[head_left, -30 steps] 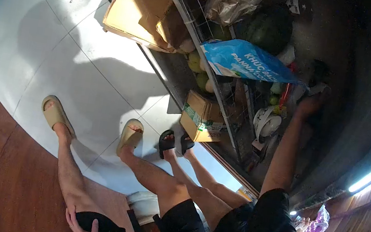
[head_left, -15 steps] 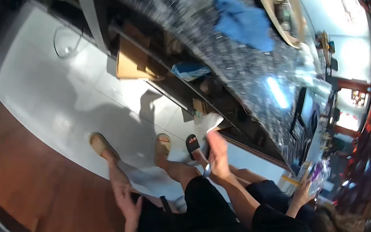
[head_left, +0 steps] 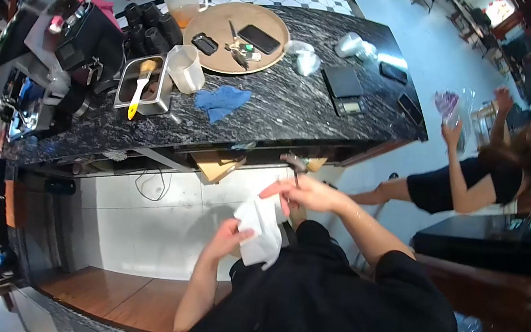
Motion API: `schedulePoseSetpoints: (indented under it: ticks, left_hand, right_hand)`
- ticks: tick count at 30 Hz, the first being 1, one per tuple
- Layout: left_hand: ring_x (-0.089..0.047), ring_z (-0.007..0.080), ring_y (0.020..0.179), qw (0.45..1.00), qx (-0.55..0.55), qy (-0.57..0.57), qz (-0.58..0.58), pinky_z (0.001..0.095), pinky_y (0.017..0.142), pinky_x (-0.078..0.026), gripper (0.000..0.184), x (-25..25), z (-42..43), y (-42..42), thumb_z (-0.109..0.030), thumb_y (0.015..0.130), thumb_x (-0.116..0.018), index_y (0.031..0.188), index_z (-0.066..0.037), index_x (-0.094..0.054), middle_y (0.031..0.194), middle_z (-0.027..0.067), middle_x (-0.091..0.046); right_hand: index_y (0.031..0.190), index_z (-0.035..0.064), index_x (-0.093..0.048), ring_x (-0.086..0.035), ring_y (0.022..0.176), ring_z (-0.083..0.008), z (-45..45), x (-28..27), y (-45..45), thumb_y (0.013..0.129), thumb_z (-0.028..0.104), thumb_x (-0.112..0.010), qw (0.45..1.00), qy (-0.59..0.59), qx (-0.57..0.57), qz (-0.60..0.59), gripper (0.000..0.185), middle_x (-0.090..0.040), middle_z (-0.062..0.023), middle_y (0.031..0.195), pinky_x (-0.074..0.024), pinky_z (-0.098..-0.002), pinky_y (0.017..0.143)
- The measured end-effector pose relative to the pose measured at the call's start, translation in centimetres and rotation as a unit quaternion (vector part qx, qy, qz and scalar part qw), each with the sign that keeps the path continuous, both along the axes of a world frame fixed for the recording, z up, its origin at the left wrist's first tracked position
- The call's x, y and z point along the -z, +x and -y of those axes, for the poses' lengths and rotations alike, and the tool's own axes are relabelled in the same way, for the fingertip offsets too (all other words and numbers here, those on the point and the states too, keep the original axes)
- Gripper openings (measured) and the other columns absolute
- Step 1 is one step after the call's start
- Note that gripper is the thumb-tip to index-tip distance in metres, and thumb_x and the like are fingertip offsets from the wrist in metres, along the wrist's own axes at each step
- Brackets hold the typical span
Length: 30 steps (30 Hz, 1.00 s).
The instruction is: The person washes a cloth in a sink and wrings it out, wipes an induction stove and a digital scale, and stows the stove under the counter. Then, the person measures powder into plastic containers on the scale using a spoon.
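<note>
In the head view, a white sheet (head_left: 260, 234), perhaps a paper towel or napkin, hangs folded and creased between my two hands in front of my black shirt. My left hand (head_left: 225, 239) is closed on its left edge, thumb and fingers pinching it. On its upper right side, my right hand (head_left: 302, 193) has its fingers bent down and pinched at the sheet. Just beyond the right hand shows a small greyish object (head_left: 293, 163); I cannot tell whether the hand touches it.
The black stone counter (head_left: 273, 112) bears a blue cloth (head_left: 221, 102), a steel container (head_left: 127, 92) with a brush (head_left: 142, 86), plastic jugs (head_left: 186, 69), a round tray (head_left: 219, 18) and a scale (head_left: 343, 88). A co-worker (head_left: 477, 170) stands at right, holding clear plastic.
The view has swung up and left, bringing the counter top into sight. My left hand has risen from beside my leg to the white sheet, which earlier was only at my right hand.
</note>
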<state>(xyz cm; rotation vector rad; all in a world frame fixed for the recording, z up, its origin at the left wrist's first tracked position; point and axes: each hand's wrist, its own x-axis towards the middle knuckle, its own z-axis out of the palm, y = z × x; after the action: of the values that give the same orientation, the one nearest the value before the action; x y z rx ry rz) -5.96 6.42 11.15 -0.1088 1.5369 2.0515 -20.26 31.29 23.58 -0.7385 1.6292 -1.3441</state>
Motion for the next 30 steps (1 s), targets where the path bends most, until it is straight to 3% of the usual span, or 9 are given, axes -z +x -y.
schedulePoseSetpoints:
  ticks: [5,7,9,13,15,18,27,29,30]
  left_hand:
    - [-0.057,0.0113,0.104,0.996,-0.015,-0.046,-0.077,0.027,0.089,-0.047,0.028,-5.2,-1.2,-4.2,-0.005,0.092,-0.056,0.12,-0.001,-0.056,0.113,0.0049,-0.063]
    - [-0.06,0.0126,0.099,0.979,-0.131,-0.117,-0.101,0.026,0.086,-0.048,0.024,-2.8,-2.5,-6.1,-0.002,0.093,-0.052,0.116,0.0,-0.059,0.105,0.0069,-0.065]
    - [-0.063,0.0162,0.099,0.985,-0.159,0.067,-0.011,0.0291,0.088,-0.05,0.023,-5.5,-4.5,-7.5,-0.006,0.094,-0.05,0.115,0.001,-0.059,0.107,0.0098,-0.065]
    - [-0.063,0.0209,0.103,0.956,-0.222,0.19,0.03,0.0345,0.092,-0.051,0.026,-7.0,-8.8,-9.9,-0.013,0.097,-0.047,0.116,0.002,-0.057,0.113,0.0109,-0.063]
    - [-0.062,0.0213,0.107,0.967,-0.215,0.137,-0.008,0.0353,0.095,-0.049,0.029,-7.4,-10.4,-11.0,-0.013,0.097,-0.048,0.12,0.003,-0.055,0.116,0.0116,-0.062]
    - [-0.06,0.0222,0.111,0.962,-0.213,0.162,-0.049,0.0358,0.099,-0.047,0.033,-6.6,-12.8,-13.6,-0.012,0.097,-0.049,0.125,0.003,-0.051,0.119,0.0133,-0.06]
    - [-0.059,0.0227,0.111,0.955,-0.242,0.154,-0.076,0.0334,0.099,-0.045,0.034,-7.4,-21.3,-17.3,0.002,0.09,-0.048,0.124,0.002,-0.052,0.119,0.0129,-0.06]
    - [-0.062,0.0218,0.106,0.927,-0.292,0.23,-0.053,0.0333,0.093,-0.049,0.029,-8.3,-22.7,-18.2,0.001,0.091,-0.047,0.118,0.001,-0.055,0.113,0.0106,-0.063]
    - [-0.065,0.0188,0.092,0.92,-0.345,0.185,-0.011,0.0311,0.076,-0.053,0.023,-9.7,-23.9,-18.3,-0.001,0.092,-0.047,0.112,-0.001,-0.058,0.102,0.0073,-0.065]
  right_hand:
    - [0.117,0.0024,-0.06,-0.062,0.065,-0.0229,-1.4,-3.7,1.1,0.078,-0.005,-0.045,0.984,-0.033,0.028,-0.172,0.043,-0.064,-0.0141,0.109,-0.0524,-0.0369,0.07]
    - [0.113,0.0046,-0.062,-0.065,0.077,-0.0283,-2.1,-1.6,1.7,0.076,-0.006,-0.046,0.957,-0.038,0.001,-0.288,0.041,-0.063,-0.0113,0.113,-0.0524,-0.0385,0.076]
    - [0.11,0.0068,-0.063,-0.064,0.092,-0.0307,-2.7,-0.8,2.6,0.077,-0.005,-0.047,0.934,-0.031,-0.019,-0.355,0.038,-0.064,-0.0087,0.114,-0.0506,-0.0395,0.083]
    - [0.108,0.0099,-0.064,-0.061,0.1,-0.0314,-5.7,1.0,1.2,0.078,-0.001,-0.052,0.937,0.022,-0.007,-0.349,0.034,-0.064,-0.0083,0.109,-0.0491,-0.0403,0.086]
    - [0.111,0.0077,-0.059,-0.061,0.088,-0.0284,-8.0,0.4,-0.1,0.083,0.002,-0.053,0.939,-0.028,-0.002,-0.343,0.029,-0.062,-0.0104,0.095,-0.0488,-0.0379,0.079]
    - [0.108,0.0032,-0.047,-0.047,0.068,-0.0167,-11.2,-1.2,-2.1,0.098,0.016,-0.048,0.98,-0.015,0.167,-0.107,0.017,-0.05,-0.0064,0.076,-0.0419,-0.0307,0.066]
    - [0.086,0.0015,-0.052,-0.041,0.053,-0.0095,-15.7,1.4,-8.4,0.101,0.021,-0.038,0.984,-0.065,0.148,-0.079,0.028,-0.046,-0.001,0.059,-0.0365,-0.0275,0.051]
    - [0.087,-0.0007,-0.058,-0.049,0.058,-0.0126,-16.3,2.3,-9.1,0.1,0.019,-0.042,0.99,0.013,0.135,-0.043,0.028,-0.055,-0.0045,0.064,-0.0414,-0.029,0.056]
    - [0.084,-0.001,-0.058,-0.05,0.058,-0.013,-16.4,1.8,-9.5,0.098,0.017,-0.042,0.989,0.048,0.139,-0.011,0.029,-0.055,-0.0045,0.063,-0.0422,-0.0292,0.057]
